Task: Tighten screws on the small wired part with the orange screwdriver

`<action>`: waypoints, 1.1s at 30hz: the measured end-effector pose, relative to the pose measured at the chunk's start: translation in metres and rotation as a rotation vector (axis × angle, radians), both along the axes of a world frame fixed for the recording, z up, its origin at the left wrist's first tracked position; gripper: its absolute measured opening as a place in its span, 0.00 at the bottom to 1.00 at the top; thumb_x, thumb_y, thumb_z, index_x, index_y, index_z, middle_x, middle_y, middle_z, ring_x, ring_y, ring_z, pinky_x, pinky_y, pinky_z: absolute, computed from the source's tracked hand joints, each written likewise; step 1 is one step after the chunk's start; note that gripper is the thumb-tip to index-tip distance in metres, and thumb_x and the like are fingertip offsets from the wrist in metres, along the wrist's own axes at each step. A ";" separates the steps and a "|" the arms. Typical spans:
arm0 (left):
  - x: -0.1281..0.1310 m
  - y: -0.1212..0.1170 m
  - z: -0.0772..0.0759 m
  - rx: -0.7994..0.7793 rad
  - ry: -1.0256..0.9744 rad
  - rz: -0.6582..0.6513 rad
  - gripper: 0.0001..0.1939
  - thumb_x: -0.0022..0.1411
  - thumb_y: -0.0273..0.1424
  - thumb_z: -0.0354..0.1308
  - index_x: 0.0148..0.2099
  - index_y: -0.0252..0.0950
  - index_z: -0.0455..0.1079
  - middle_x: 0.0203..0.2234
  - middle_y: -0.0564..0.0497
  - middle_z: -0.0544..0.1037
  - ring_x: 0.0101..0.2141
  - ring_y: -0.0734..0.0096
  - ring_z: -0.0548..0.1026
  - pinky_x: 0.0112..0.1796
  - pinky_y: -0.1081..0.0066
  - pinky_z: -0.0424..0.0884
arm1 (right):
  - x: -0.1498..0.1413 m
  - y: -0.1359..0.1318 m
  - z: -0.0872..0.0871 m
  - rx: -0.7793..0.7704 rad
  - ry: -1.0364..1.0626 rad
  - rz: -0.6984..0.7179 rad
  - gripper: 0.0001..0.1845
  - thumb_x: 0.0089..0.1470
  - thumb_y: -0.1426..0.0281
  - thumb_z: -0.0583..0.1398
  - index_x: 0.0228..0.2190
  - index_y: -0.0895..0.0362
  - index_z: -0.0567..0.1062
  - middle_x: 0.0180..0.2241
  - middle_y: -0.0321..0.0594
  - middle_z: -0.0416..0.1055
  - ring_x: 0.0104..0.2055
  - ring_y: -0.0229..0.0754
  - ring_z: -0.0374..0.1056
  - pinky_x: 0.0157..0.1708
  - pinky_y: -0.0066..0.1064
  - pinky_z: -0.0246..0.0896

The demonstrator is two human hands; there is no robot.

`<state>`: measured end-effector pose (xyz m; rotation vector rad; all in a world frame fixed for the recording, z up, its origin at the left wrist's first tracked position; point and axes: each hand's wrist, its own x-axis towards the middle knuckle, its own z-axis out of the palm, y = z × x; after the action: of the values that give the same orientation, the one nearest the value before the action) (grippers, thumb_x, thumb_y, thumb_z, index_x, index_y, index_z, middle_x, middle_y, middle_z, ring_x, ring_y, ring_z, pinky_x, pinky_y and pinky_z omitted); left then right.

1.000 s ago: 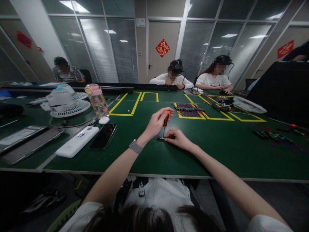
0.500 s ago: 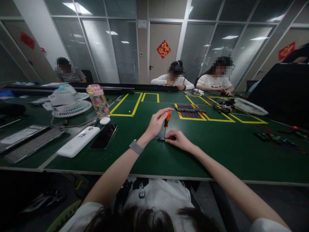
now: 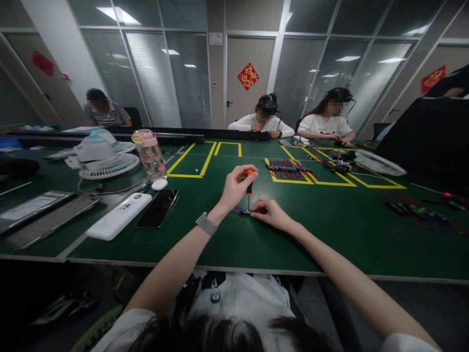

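Note:
My left hand (image 3: pixel 237 186) is closed round the handle of an orange and black screwdriver (image 3: pixel 249 187), which stands nearly upright. Its thin shaft reaches down to a small green circuit board (image 3: pixel 245 212) with red and blue wires, lying on the green tabletop (image 3: pixel 220 249). The tip meets the board, though the exact contact spot is too small to make out. My right hand (image 3: pixel 270 213) pinches the board's right end between thumb and fingers, low against the table.
Beyond my hands lies a bundle of wired boards (image 3: pixel 289 168) inside yellow tape; more wired boards (image 3: pixel 421 208) are at right. On the left are a black phone (image 3: pixel 157 209), a white power bank (image 3: pixel 119 216), a bottle (image 3: pixel 151 156) and a fan (image 3: pixel 106 159). Several people sit around.
The fingers of my left hand have curled and turned about the screwdriver handle, which leans slightly less to the right. My right hand and the circuit board stay in place.

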<state>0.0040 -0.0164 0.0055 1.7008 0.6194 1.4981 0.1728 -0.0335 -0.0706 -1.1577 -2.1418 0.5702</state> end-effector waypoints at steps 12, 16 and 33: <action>-0.001 0.002 -0.001 0.039 -0.003 -0.011 0.11 0.59 0.32 0.59 0.44 0.35 0.74 0.38 0.47 0.78 0.37 0.70 0.76 0.39 0.71 0.71 | -0.001 0.001 -0.001 0.001 0.000 0.006 0.04 0.49 0.73 0.63 0.30 0.60 0.79 0.31 0.41 0.72 0.29 0.37 0.67 0.31 0.29 0.63; -0.002 0.004 -0.004 0.071 0.037 0.060 0.10 0.57 0.33 0.61 0.42 0.36 0.75 0.38 0.48 0.75 0.35 0.72 0.74 0.36 0.74 0.71 | -0.001 0.001 -0.002 0.005 0.011 0.002 0.04 0.49 0.73 0.63 0.29 0.60 0.79 0.30 0.40 0.71 0.29 0.37 0.66 0.30 0.28 0.62; -0.005 0.012 -0.006 0.090 0.025 0.095 0.11 0.55 0.34 0.63 0.40 0.35 0.75 0.37 0.48 0.77 0.35 0.71 0.75 0.37 0.72 0.71 | -0.001 0.003 -0.004 -0.008 0.010 -0.006 0.05 0.49 0.71 0.63 0.30 0.60 0.79 0.30 0.40 0.71 0.29 0.37 0.66 0.30 0.29 0.62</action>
<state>-0.0006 -0.0046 -0.0004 1.7826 0.6632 1.5945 0.1721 -0.0304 -0.0745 -1.1626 -2.1287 0.5820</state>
